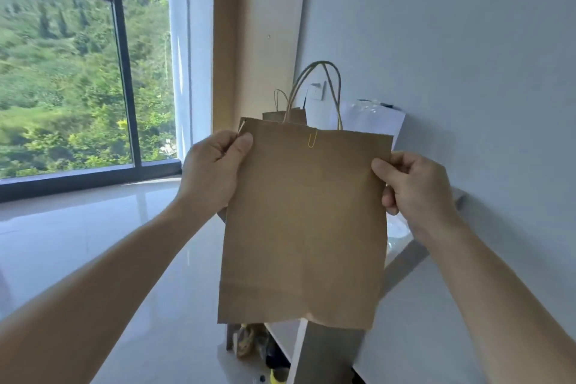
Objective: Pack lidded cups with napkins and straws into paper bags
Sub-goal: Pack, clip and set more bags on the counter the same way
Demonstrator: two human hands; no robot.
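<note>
A flat brown paper bag [305,221] hangs in front of me, held up in the air by both hands. My left hand [212,171] pinches its upper left corner. My right hand [414,187] pinches its upper right edge. A yellow paper clip [312,138] sits on the bag's top edge, and twisted paper handles [324,87] stick up behind it. The bag hides most of the table behind it. No cups, napkins or straws can be seen.
A second brown bag [282,112] with handles stands behind, near the wall. Some white and clear plastic wrapping [371,115] lies to its right. A white table edge [405,262] shows below right. Small items [252,343] lie on the glossy floor under the bag. A large window [78,72] is at left.
</note>
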